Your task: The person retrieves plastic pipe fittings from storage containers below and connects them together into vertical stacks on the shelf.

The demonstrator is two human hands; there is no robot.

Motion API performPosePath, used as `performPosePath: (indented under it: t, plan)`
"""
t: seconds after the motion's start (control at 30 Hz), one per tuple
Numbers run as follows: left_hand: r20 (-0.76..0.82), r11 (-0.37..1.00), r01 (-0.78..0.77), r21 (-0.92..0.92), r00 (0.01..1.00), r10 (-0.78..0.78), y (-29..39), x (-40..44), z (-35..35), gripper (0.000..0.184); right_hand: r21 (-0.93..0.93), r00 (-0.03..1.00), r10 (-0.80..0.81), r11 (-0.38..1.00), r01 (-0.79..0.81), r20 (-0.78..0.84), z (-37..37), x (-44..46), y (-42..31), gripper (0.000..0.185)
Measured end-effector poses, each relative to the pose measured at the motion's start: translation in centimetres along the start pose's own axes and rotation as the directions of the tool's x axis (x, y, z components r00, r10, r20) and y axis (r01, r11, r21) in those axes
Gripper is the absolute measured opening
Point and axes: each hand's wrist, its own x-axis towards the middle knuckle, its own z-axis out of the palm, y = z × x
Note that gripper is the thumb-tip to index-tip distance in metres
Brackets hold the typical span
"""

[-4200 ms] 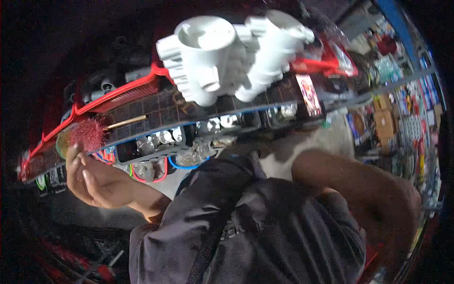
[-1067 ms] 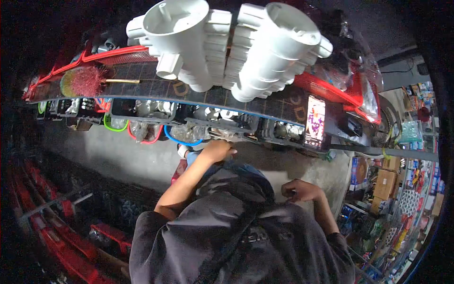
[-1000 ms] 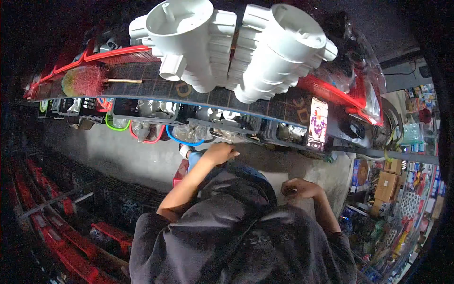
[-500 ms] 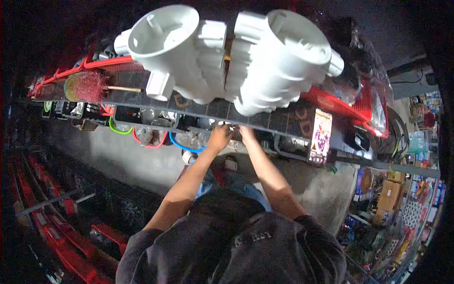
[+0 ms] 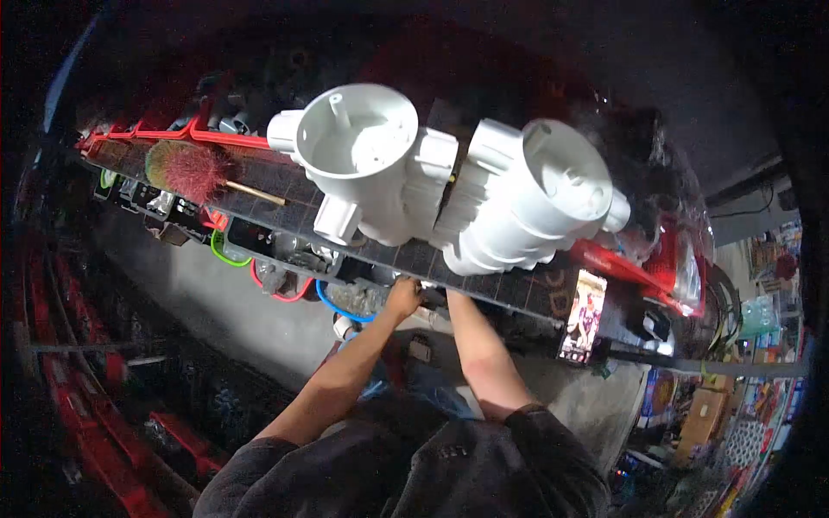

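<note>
My left hand (image 5: 403, 299) is just below the front edge of the dark shelf (image 5: 285, 227), with its fingers curled inward around something I cannot make out. My right hand reaches under the same edge; only its wrist (image 5: 460, 302) and forearm show, and its fingers are hidden. Above both hands, two stacks of round white plastic junction boxes stand on the shelf, a left stack (image 5: 380, 186) and a right stack (image 5: 518, 211). Each has an open round top and short side sockets.
A red-and-green duster (image 5: 186, 170) with a wooden stick lies on the shelf's left. A lit phone (image 5: 584, 317) stands at its right front. Below hang bins and baskets with green (image 5: 226, 255), pink and blue (image 5: 332, 306) rims. Crowded goods (image 5: 743, 388) fill the far right.
The view has shifted, so the shelf and white boxes sit lower in the picture. My right hand has gone further under the shelf edge, out of sight. The phone's picture has changed.
</note>
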Motion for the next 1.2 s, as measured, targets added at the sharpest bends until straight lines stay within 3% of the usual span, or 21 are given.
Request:
performPosePath:
  t: [0.07,0.1,0.17,0.2,0.23,0.3,0.33,0.43,0.47,0.5,0.53,0.57,0.63,0.67,0.73,0.8,0.87,0.97,1.03,1.13,1.2]
  plan:
    - [0.057,0.990,0.124,0.074,0.990,-0.128,0.3,0.3,-0.1,0.023,-0.044,1.000,0.000,0.999,0.000,-0.009,0.3,0.2,0.3,0.019]
    - [0.042,0.992,0.089,0.095,0.995,-0.093,0.4,0.3,-0.2,0.022,-0.064,1.000,-0.002,0.998,0.001,-0.016,0.3,0.4,0.5,0.019]
    - [0.172,0.961,0.149,0.234,0.966,-0.192,2.2,0.5,-2.0,0.031,-0.107,1.000,-0.005,0.994,0.003,-0.023,0.2,0.4,0.5,0.018]
    - [0.006,0.981,0.124,0.151,0.992,-0.126,1.5,0.2,-1.1,0.027,-0.127,1.000,-0.007,0.992,0.003,-0.029,0.2,0.5,0.5,0.017]
    - [0.008,0.981,0.124,0.151,0.992,-0.127,1.2,0.4,-0.7,0.027,-0.151,0.999,-0.018,0.988,0.013,-0.032,0.0,0.2,0.4,0.017]
    - [-0.225,0.991,-0.030,0.130,0.973,0.059,0.6,0.3,0.1,0.023,-0.198,0.998,-0.051,0.979,0.043,-0.035,-0.2,-0.3,0.1,0.016]
    - [-0.055,0.990,0.079,0.115,0.996,-0.073,1.8,0.0,-0.7,0.024,-0.224,0.997,-0.073,0.972,0.065,-0.029,-0.4,-0.8,-0.1,0.016]
    - [-0.110,0.998,0.057,-0.034,0.992,-0.060,2.9,-1.3,-2.7,0.026,-0.297,0.977,-0.211,0.931,0.211,0.032,-1.3,-4.4,-0.2,0.015]
    - [-0.228,0.994,-0.095,-0.055,0.970,0.080,2.3,-2.2,-3.3,0.031,-0.304,0.957,-0.277,0.908,0.289,0.083,-2.2,-6.7,0.0,0.015]
    - [-0.369,0.989,-0.144,0.025,0.919,0.143,1.3,-3.5,-3.3,0.037,-0.272,0.923,-0.367,0.882,0.385,0.115,-3.1,-9.5,0.2,0.015]
    - [-0.224,0.996,-0.022,-0.084,0.975,0.003,1.7,-4.4,-5.1,0.040,-0.226,0.875,-0.464,0.845,0.485,0.141,-4.5,-12.9,-0.7,0.015]
    - [-0.172,0.981,-0.063,-0.183,0.985,0.031,0.9,-5.5,-6.0,0.044,-0.137,0.773,-0.623,0.760,0.635,0.125,-6.5,-17.2,-2.6,0.013]
    - [-0.045,0.924,-0.024,-0.382,0.999,0.008,2.1,-8.2,-8.2,0.052,-0.104,0.744,-0.636,0.742,0.662,0.205,-6.9,-19.5,-0.7,0.018]
    - [0.015,0.904,-0.019,-0.427,0.999,0.029,2.3,-9.4,-9.1,0.052,-0.069,0.673,-0.701,0.678,0.731,0.239,-7.5,-21.1,-1.2,0.015]
    - [0.061,0.897,0.012,-0.442,0.998,0.017,3.4,-12.5,-10.2,0.054,-0.115,0.664,-0.646,0.679,0.725,0.376,-9.1,-24.5,-2.8,0.016]
    - [0.071,0.838,0.077,-0.541,0.996,-0.046,5.3,-14.8,-11.7,0.054,-0.116,0.523,-0.649,0.561,0.819,0.553,-9.8,-24.6,-3.1,0.017]
    - [0.042,0.884,-0.002,-0.467,0.999,0.024,6.0,-16.0,-13.2,0.047,-0.080,0.384,-0.592,0.473,0.877,0.709,-10.9,-25.6,-5.9,0.019]
    - [0.071,0.942,-0.105,-0.318,0.988,0.134,7.9,-16.5,-16.6,0.033,0.061,0.196,-0.635,0.358,0.932,0.747,-10.9,-27.1,-9.2,0.016]
    - [0.010,0.945,-0.195,-0.263,0.979,0.204,8.3,-16.4,-18.3,0.032,0.053,0.183,-0.643,0.330,0.942,0.744,-10.2,-27.7,-10.7,0.016]
    - [-0.026,0.962,-0.152,-0.226,0.988,0.150,8.2,-16.6,-21.2,0.031,0.088,0.173,-0.687,0.328,0.941,0.705,-8.8,-29.3,-12.8,0.017]
    - [-0.083,0.945,-0.165,-0.282,0.986,0.147,7.7,-16.1,-23.0,0.029,0.041,0.255,-0.664,0.396,0.917,0.703,-7.8,-30.6,-14.7,0.020]
